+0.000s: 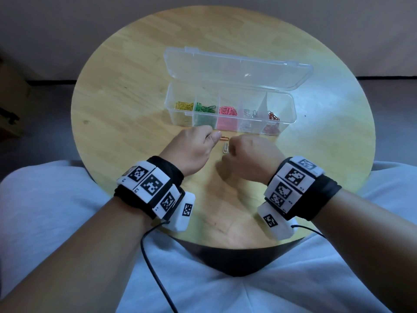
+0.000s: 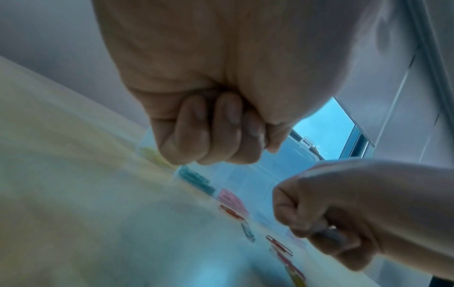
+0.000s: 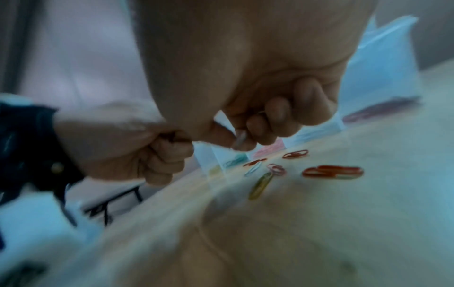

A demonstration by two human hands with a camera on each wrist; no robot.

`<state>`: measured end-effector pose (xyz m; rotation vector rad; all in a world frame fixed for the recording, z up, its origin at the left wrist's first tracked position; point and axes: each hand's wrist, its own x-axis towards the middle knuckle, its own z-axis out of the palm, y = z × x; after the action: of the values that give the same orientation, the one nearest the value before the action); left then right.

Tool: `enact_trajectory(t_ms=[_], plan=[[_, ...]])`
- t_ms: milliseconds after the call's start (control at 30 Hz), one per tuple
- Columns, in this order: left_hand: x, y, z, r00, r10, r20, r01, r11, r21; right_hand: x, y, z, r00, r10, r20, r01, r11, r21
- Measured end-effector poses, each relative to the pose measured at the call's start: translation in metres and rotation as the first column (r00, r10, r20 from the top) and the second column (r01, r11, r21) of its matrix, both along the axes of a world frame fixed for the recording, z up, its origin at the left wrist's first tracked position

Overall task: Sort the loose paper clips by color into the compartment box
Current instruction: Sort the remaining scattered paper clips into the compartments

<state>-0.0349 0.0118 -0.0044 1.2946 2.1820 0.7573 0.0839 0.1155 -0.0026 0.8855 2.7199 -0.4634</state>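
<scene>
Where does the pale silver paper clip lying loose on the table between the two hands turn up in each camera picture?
Head: pale silver paper clip at centre, between the hands.
Left wrist: lower centre-right, blurred.
Right wrist: centre, blurred.
Shared landmark: loose red paper clip just beyond it, towards the clear plastic compartment box.

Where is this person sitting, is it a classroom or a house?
Hard to say for sure; it looks like a plain room at home or a small workroom. The person sits at a small round wooden table holding a clear compartment box of sorted clips, with a bare wall behind.
</scene>
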Motion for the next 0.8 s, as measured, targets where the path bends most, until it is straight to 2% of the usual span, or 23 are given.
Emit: enact_trajectory(t_ms=[67,100,167,200,267,333,433,500,633,700,800], plan=[[-0.001,0.000,0.000,1.000,-0.008,0.023,0.007,0.999,0.042,0.004,0.006,0.001,0.984,-0.169,-0.063,0.151,0.963,-0.223],[-0.002,0.000,0.000,0.999,-0.010,0.038,0.008,0.998,0.055,0.007,0.009,0.001,0.942,-0.318,-0.106,0.252,0.881,-0.400],[-0.002,0.001,0.001,0.998,-0.010,0.064,0.006,0.998,0.067,0.016,0.013,0.004,0.761,-0.642,-0.094,0.377,0.555,-0.742],[-0.001,0.001,0.002,0.997,-0.008,0.072,0.002,0.997,0.073,0.022,0.016,0.006,0.702,-0.710,-0.055,0.353,0.414,-0.839],[-0.001,0.002,0.003,0.997,-0.004,0.083,-0.003,0.996,0.087,0.028,0.022,0.010,0.701,-0.711,-0.063,0.263,0.339,-0.903],[0.001,0.006,0.005,0.995,-0.008,0.096,-0.001,0.996,0.094,0.030,0.031,0.019,0.704,-0.699,-0.126,0.210,0.374,-0.903],[0.002,0.012,0.012,0.994,-0.019,0.112,0.012,0.998,0.068,0.024,0.047,0.037,0.705,-0.677,-0.213,0.253,0.520,-0.816],[0.003,0.018,0.019,0.994,-0.036,0.102,0.033,0.999,0.031,0.015,0.058,0.049,0.687,-0.678,-0.263,0.288,0.586,-0.758],[0.007,0.035,0.043,0.996,-0.086,0.020,0.087,0.995,-0.049,-0.011,0.072,0.069,0.619,-0.717,-0.321,0.325,0.606,-0.726],[0.007,0.047,0.054,0.996,-0.083,-0.013,0.082,0.993,-0.081,-0.022,0.075,0.070,0.639,-0.705,-0.307,0.329,0.612,-0.719],[0.005,0.066,0.065,0.994,-0.073,-0.080,0.064,0.991,-0.118,-0.028,0.075,0.068,0.728,-0.656,-0.200,0.376,0.625,-0.684]])
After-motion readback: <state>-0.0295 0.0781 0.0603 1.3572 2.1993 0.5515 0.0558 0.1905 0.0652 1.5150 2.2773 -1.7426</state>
